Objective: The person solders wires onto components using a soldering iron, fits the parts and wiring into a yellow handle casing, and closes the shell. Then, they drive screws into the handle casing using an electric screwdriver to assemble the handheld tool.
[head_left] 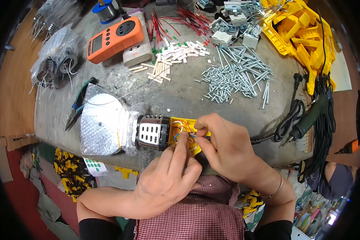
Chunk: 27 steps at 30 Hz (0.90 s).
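In front of me lies a yellow plastic handle housing point(176, 125), its inside exposed, with white, blue and orange wires point(181, 129) in it. It joins a perforated metal guard with black ends point(149, 133); bubble wrap point(102, 124) covers the round part on the left. The fingers of my left hand point(166, 182) are closed together, their tips pressed on the wires at the housing's near side. My right hand point(228, 146) pinches a blue wire over the housing's right half. Its fingertips partly hide the wire's end and the housing.
Behind the housing are screws point(236, 74), white sleeves point(184, 52) and an orange meter point(115, 40). Pliers point(78, 104) lie left, near bubble-wrapped coils point(56, 66). On the right are a soldering iron point(304, 124), black cables point(326, 132) and a yellow bin of yellow parts point(304, 32).
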Tool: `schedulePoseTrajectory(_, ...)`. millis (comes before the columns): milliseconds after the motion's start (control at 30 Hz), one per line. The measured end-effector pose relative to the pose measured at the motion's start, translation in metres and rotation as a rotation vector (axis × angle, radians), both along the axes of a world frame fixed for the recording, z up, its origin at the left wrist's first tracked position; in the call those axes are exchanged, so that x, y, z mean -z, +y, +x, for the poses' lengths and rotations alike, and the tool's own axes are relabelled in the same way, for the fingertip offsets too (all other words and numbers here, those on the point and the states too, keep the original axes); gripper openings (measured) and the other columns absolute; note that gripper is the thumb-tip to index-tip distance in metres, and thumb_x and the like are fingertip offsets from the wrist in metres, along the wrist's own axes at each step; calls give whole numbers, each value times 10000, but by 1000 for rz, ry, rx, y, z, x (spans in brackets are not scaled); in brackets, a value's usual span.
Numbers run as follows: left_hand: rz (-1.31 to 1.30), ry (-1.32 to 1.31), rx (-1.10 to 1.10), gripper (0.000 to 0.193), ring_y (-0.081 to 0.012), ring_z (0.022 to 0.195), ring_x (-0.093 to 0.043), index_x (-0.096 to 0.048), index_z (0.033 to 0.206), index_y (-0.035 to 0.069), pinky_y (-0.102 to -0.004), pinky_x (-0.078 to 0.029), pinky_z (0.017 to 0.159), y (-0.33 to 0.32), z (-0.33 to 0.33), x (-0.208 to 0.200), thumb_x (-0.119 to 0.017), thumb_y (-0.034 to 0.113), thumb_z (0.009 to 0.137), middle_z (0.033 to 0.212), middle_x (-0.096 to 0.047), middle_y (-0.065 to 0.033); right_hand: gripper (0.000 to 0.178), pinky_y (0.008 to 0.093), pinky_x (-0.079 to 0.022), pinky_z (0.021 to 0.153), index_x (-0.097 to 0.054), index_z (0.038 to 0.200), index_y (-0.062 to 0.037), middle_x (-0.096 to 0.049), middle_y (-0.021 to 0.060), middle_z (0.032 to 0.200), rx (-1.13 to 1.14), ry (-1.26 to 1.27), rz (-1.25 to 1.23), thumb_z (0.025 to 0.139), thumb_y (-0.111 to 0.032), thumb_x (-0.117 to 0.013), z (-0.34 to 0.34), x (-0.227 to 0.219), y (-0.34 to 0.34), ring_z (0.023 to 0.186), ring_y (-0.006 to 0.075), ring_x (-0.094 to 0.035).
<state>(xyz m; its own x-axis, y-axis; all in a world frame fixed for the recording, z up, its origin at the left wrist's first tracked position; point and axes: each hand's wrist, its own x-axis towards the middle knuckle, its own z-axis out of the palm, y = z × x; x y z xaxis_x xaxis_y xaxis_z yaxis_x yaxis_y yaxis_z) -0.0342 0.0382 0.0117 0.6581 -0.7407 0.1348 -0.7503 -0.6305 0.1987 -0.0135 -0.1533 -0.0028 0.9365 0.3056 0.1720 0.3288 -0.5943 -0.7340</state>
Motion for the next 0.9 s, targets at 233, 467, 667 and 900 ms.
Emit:
schedulePoseTrajectory(233,50,-36,-15,632,-236,805,-602,-606,986,14,-306,-517,627,-4,1,1,-771,457,566,1244,-610,-255,243,383,-511,632,-610,1041,-38,-567,102,910,-38,-7,-87,800,-49,-642,-3,-6,1,783,287,-633)
schedulePoseTrajectory(467,19,-81,-1,641,-242,831,-634,-613,997,-10,-306,-519,638,-4,2,3,-754,457,580,1170,-651,-249,227,355,-495,574,-705,1025,-67,-537,94,838,-23,-15,-122,804,-41,-664,1,-7,10,671,259,-617)
schedulePoseTrajectory(667,45,-46,-10,611,-259,874,-658,-615,1006,-15,-308,-531,659,-5,5,2,-751,423,602,1152,-655,-251,189,382,-523,602,-647,963,-72,-501,87,900,-94,23,-167,779,-114,-644,7,-6,5,746,268,-625)
schedulePoseTrajectory(900,29,-159,12,494,-177,782,-601,-609,1097,-23,-255,-458,579,-8,6,2,-670,326,753,1085,-678,-209,187,394,-531,622,-624,975,-57,-494,106,934,-30,7,-278,795,-108,-624,-1,-16,10,811,276,-619)
